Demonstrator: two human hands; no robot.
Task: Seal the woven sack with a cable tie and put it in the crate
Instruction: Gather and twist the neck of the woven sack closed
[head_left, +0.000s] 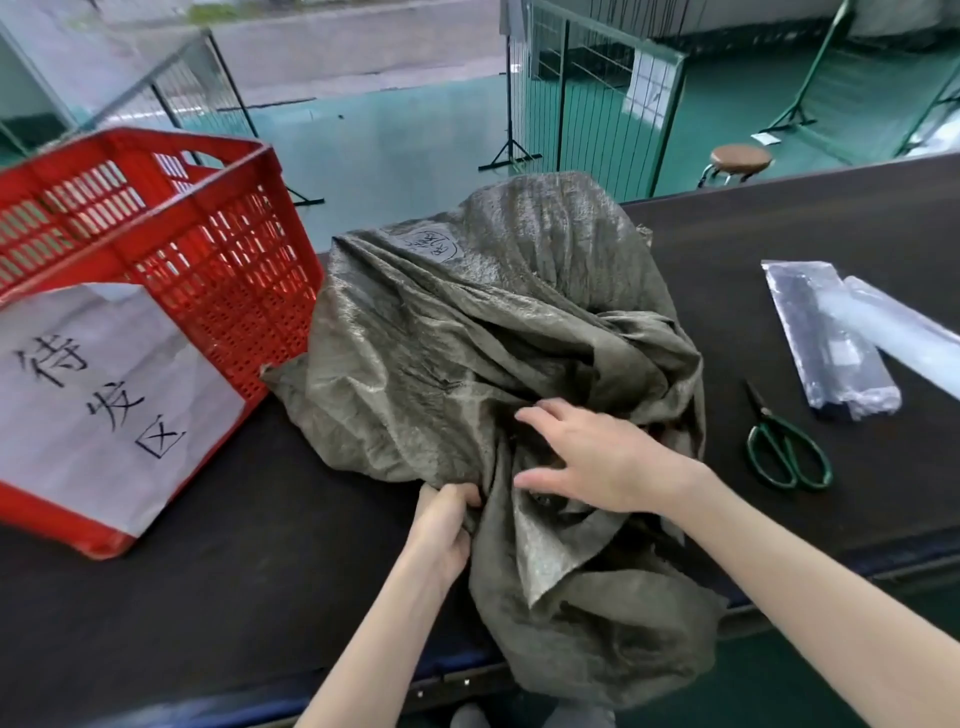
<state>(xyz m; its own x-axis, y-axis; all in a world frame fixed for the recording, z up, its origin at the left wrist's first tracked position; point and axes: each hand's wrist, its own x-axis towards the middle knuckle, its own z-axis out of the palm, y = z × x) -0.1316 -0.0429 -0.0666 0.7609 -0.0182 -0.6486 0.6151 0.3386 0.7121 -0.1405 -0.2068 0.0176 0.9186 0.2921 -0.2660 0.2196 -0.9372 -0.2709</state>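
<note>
A crumpled grey-green woven sack (467, 332) lies in the middle of the black table, its open end hanging over the near edge. My left hand (444, 530) grips a bunched fold of the sack's neck. My right hand (592, 457) rests on the sack just to the right, fingers spread over the gathered cloth. A red slatted crate (171, 244) stands at the left, with a white paper sign on its near side. A plastic pack of black cable ties (831, 343) lies at the right.
Green-handled scissors (787, 447) lie on the black table (208, 545) right of the sack. A clear plastic sleeve (909, 332) sits beside the tie pack. Beyond the table are wire fence panels (592, 88), a round stool (740, 161) and a green floor.
</note>
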